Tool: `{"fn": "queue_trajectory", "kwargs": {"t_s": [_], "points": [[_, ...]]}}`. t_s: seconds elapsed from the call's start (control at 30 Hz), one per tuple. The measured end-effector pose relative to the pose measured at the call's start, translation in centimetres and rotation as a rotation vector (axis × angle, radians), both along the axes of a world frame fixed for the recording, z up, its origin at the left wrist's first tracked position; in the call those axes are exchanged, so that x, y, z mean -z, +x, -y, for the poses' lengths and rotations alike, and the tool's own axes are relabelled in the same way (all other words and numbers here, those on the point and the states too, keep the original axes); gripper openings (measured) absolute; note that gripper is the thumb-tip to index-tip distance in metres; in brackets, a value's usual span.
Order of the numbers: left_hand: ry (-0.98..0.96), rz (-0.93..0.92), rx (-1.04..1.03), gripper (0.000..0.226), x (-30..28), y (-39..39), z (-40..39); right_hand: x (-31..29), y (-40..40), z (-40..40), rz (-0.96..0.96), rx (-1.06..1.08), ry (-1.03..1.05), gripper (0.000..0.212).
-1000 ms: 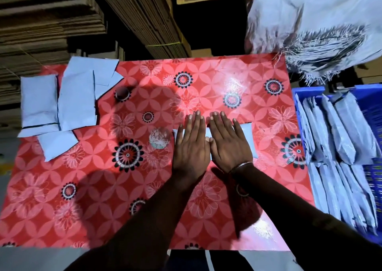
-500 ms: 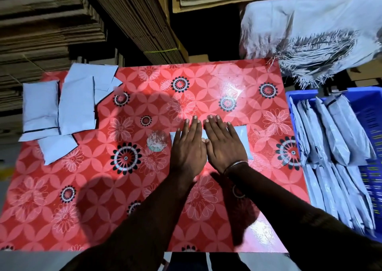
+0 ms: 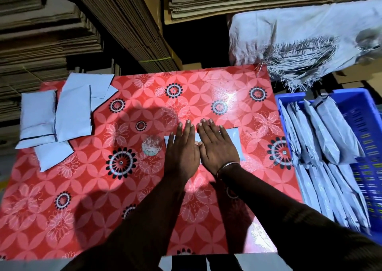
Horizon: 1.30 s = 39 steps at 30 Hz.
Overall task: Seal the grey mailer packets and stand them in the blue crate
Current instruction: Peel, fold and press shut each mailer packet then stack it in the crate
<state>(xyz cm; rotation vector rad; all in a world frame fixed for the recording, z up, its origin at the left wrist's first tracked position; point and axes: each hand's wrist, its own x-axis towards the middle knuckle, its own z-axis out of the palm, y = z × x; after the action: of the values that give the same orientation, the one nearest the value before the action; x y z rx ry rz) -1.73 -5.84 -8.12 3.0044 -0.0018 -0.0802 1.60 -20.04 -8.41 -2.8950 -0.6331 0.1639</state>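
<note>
Pressing flat, your left hand [image 3: 182, 146] and right hand [image 3: 217, 146] spread straight fingers over one grey mailer packet [image 3: 234, 140], likely bonding its flap. The blue crate [image 3: 351, 97] waits right of your grip.

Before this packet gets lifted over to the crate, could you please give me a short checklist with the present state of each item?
1. Both hands flat on the packet: left hand and right hand press the grey mailer packet: ok.
2. Flap sealed: hidden under the hands: cannot tell.
3. Room in the blue crate: free space beside the standing packets: ok.
4. Path to the crate over the red tablecloth: ok.
5. Unsealed packets waiting at the far left corner: ok.
</note>
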Motion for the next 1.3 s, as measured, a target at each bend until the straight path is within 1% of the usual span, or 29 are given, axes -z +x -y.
{"fn": "queue_trajectory", "kwargs": {"t_s": [0.17, 0.23, 0.4, 0.5, 0.6, 0.73, 0.83, 1.0, 1.1, 1.23, 1.3], "points": [[-0.107, -0.025, -0.015, 0.059, 0.2, 0.7, -0.2, -1.2, 1.1, 0.2, -0.128, -0.032, 0.041, 0.06], [-0.105, -0.012, -0.007, 0.059, 0.4, 1.4, -0.6, -1.6, 2.0, 0.3, -0.16, -0.061, 0.038, 0.06], [-0.111, -0.028, -0.026, 0.062, 0.3, 3.8, -0.3, -1.3, 3.4, 0.2, -0.082, -0.082, -0.03, 0.062], [-0.064, 0.01, -0.013, 0.062, 1.0, 3.8, -0.5, -0.9, 3.7, 0.0, -0.083, -0.07, -0.02, 0.063], [-0.038, 0.009, -0.002, 0.063, 1.4, 3.9, -0.8, -0.4, 4.2, -0.3, -0.113, -0.003, 0.025, 0.063], [-0.007, 0.032, -0.05, 0.063, 1.6, 3.9, -0.4, 0.2, 3.9, -0.9, -0.044, 0.069, 0.032, 0.064], [0.009, 0.062, -0.06, 0.063, 1.6, 3.6, -0.2, 0.6, 3.7, -1.0, -0.011, 0.083, 0.028, 0.064], [0.02, 0.042, -0.042, 0.064, 1.4, 3.5, -0.4, 0.3, 3.7, -0.6, -0.014, 0.061, 0.013, 0.064], [-0.006, 0.058, -0.035, 0.064, 1.6, 3.1, -1.0, 0.2, 3.4, 0.4, -0.016, 0.062, 0.036, 0.067], [-0.068, 0.048, -0.102, 0.068, 1.9, 2.3, -2.8, 0.2, 3.2, 3.0, -0.018, 0.102, 0.025, 0.071], [-0.066, 0.042, -0.116, 0.068, 2.1, 2.2, -3.2, 0.4, 3.2, 3.9, -0.038, 0.123, 0.054, 0.07]]}}
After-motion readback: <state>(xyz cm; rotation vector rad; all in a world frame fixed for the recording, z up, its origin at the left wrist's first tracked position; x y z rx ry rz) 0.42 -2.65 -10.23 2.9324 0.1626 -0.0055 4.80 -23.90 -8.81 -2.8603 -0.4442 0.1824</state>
